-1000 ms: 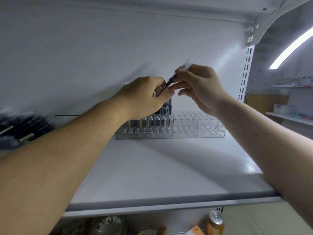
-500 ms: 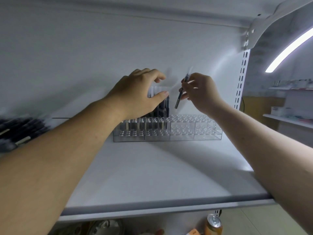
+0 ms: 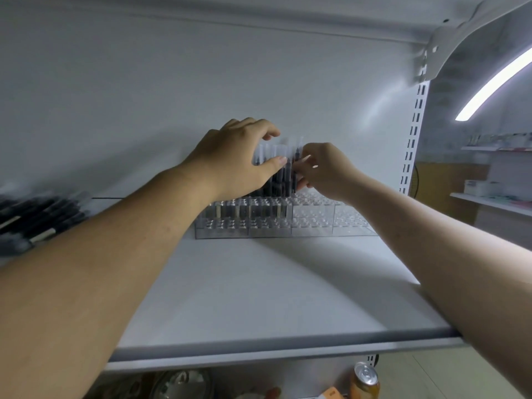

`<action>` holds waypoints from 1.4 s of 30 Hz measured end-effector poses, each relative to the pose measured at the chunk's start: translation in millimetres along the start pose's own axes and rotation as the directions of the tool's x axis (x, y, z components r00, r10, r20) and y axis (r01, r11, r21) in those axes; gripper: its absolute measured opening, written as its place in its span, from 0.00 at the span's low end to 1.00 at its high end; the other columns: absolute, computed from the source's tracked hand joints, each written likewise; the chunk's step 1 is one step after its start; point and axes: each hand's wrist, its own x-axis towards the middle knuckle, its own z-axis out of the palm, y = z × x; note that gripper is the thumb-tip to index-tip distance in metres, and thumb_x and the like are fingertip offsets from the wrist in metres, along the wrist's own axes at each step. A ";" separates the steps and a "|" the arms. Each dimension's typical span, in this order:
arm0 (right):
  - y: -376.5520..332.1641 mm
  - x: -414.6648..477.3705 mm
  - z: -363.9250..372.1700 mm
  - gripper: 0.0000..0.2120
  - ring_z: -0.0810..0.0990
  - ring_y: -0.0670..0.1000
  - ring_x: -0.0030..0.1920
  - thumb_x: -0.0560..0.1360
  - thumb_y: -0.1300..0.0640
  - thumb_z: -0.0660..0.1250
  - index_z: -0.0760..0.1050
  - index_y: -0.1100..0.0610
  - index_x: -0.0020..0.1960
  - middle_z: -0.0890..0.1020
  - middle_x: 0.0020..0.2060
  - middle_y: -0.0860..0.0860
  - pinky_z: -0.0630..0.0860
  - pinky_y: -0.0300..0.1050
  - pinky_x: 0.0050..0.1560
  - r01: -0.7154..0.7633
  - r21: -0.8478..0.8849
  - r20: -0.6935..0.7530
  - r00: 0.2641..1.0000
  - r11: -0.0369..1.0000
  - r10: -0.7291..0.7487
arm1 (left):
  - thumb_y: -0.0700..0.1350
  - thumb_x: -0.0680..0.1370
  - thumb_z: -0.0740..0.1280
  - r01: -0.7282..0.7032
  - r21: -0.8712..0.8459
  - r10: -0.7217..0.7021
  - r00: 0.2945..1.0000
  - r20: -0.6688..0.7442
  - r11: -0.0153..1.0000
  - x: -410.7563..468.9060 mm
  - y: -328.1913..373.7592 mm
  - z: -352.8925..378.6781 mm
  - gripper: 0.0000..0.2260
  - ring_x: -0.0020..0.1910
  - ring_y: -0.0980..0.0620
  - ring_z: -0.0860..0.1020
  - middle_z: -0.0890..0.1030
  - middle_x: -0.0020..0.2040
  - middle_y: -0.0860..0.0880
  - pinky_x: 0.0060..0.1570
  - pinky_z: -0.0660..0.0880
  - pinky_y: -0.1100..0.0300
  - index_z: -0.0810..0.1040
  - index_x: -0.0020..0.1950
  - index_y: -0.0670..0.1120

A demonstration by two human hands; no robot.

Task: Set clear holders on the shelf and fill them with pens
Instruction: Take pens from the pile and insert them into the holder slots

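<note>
Clear holders [image 3: 316,220] stand in a row at the back of the white shelf [image 3: 259,298]. Several dark pens with clear caps [image 3: 276,168] stand upright in the left part of the row; the right part holds none. My right hand [image 3: 325,168] pinches one pen [image 3: 295,165] upright at the right end of that group, low over the holder. My left hand [image 3: 239,156] curls around the standing pens from the left, thumb on their front.
A heap of dark pens [image 3: 37,217] lies on the shelf at far left, blurred. A slotted upright [image 3: 413,131] bounds the shelf on the right. Below the shelf's front edge stands a drinks can [image 3: 365,381].
My right hand took the pen from my left hand, turned it upright and lowered it to the group in the holder. My left hand moved onto the standing pens.
</note>
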 end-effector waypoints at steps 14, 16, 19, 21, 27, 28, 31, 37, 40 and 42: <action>-0.1 -2.3 -5.4 0.08 0.84 0.48 0.43 0.79 0.51 0.72 0.88 0.54 0.47 0.87 0.42 0.49 0.79 0.42 0.42 -0.003 -0.300 0.124 0.991 0.954 0.042 | 0.61 0.81 0.66 0.010 0.003 -0.010 1.000 0.002 1.000 0.1 -1.0 0.9 0.22 0.69 0.52 0.73 0.77 0.70 0.57 0.66 0.71 0.49 0.73 0.73 0.54; 0.1 -5.0 -11.9 0.07 0.85 0.47 0.45 0.79 0.54 0.72 0.88 0.55 0.49 0.88 0.44 0.48 0.82 0.44 0.48 0.007 -0.285 0.113 0.993 0.958 0.026 | 0.61 0.81 0.66 0.011 0.004 -0.011 1.000 0.000 1.000 0.0 -1.0 0.0 0.23 0.69 0.52 0.73 0.77 0.70 0.56 0.67 0.71 0.49 0.73 0.73 0.54; 0.4 -8.8 -23.3 0.06 0.85 0.48 0.47 0.79 0.56 0.72 0.87 0.55 0.49 0.86 0.44 0.46 0.81 0.44 0.50 0.008 -0.250 0.034 0.999 0.968 0.001 | 0.61 0.81 0.66 0.009 0.001 -0.009 1.000 0.000 1.000 -0.3 -0.4 -0.1 0.23 0.69 0.52 0.73 0.77 0.70 0.56 0.67 0.71 0.48 0.72 0.74 0.54; -0.6 -10.4 -29.8 0.05 0.84 0.49 0.47 0.80 0.57 0.70 0.85 0.53 0.49 0.85 0.43 0.46 0.77 0.41 0.48 0.004 -0.228 -0.050 0.999 0.974 -0.016 | 0.61 0.81 0.66 0.007 0.003 -0.007 1.000 -0.002 1.000 -0.1 -1.0 0.2 0.23 0.69 0.52 0.73 0.77 0.70 0.56 0.67 0.71 0.48 0.72 0.74 0.54; -16.0 -13.2 -34.6 0.10 0.82 0.48 0.48 0.82 0.51 0.67 0.81 0.53 0.59 0.83 0.47 0.45 0.77 0.44 0.50 0.142 -0.171 -0.195 0.965 0.975 -0.175 | 0.60 0.82 0.66 -0.024 0.073 0.025 1.000 -0.008 0.997 -1.3 1.8 -9.4 0.23 0.69 0.50 0.73 0.77 0.70 0.53 0.66 0.73 0.46 0.73 0.74 0.52; -20.7 -14.2 -32.5 0.11 0.82 0.48 0.48 0.82 0.50 0.67 0.81 0.53 0.60 0.83 0.48 0.45 0.77 0.45 0.51 0.187 -0.170 -0.187 0.958 0.968 -0.218 | 0.60 0.82 0.65 -0.032 0.089 0.034 0.999 -0.019 0.995 -1.4 3.2 -14.1 0.23 0.68 0.50 0.74 0.77 0.70 0.53 0.66 0.73 0.46 0.73 0.74 0.52; -38.8 -16.6 -25.9 0.13 0.83 0.48 0.51 0.81 0.47 0.67 0.79 0.51 0.62 0.84 0.52 0.46 0.80 0.48 0.55 0.288 -0.164 -0.175 0.933 0.944 -0.315 | 0.63 0.82 0.64 -0.038 0.156 0.046 0.998 -0.045 0.987 1.7 5.9 -31.7 0.23 0.67 0.50 0.76 0.78 0.69 0.54 0.66 0.74 0.46 0.74 0.72 0.52; -91.3 -15.7 -12.9 0.16 0.80 0.47 0.55 0.80 0.44 0.67 0.77 0.50 0.65 0.81 0.56 0.47 0.78 0.55 0.62 0.427 -0.250 -0.007 0.897 0.869 -0.442 | 0.65 0.81 0.65 0.058 0.240 -0.058 0.998 -0.007 0.969 -17.5 -13.5 -86.6 0.24 0.63 0.52 0.76 0.79 0.66 0.56 0.61 0.74 0.49 0.73 0.72 0.53; -123.9 -16.0 8.1 0.16 0.80 0.49 0.56 0.80 0.43 0.67 0.77 0.49 0.64 0.82 0.56 0.46 0.77 0.57 0.63 0.464 -0.245 0.068 0.884 0.851 -0.462 | 0.64 0.81 0.65 0.170 0.282 -0.181 0.983 0.013 0.944 -47.0 -37.1 -120.6 0.23 0.60 0.53 0.77 0.78 0.65 0.58 0.56 0.75 0.51 0.73 0.71 0.55; -149.0 -17.0 28.2 0.17 0.80 0.50 0.57 0.80 0.42 0.67 0.77 0.48 0.64 0.82 0.55 0.45 0.75 0.55 0.64 0.499 -0.238 0.115 0.866 0.833 -0.486 | 0.64 0.81 0.65 0.270 0.293 -0.296 0.954 0.048 0.917 -68.2 -55.7 -139.4 0.22 0.59 0.53 0.77 0.77 0.63 0.58 0.53 0.73 0.54 0.74 0.71 0.55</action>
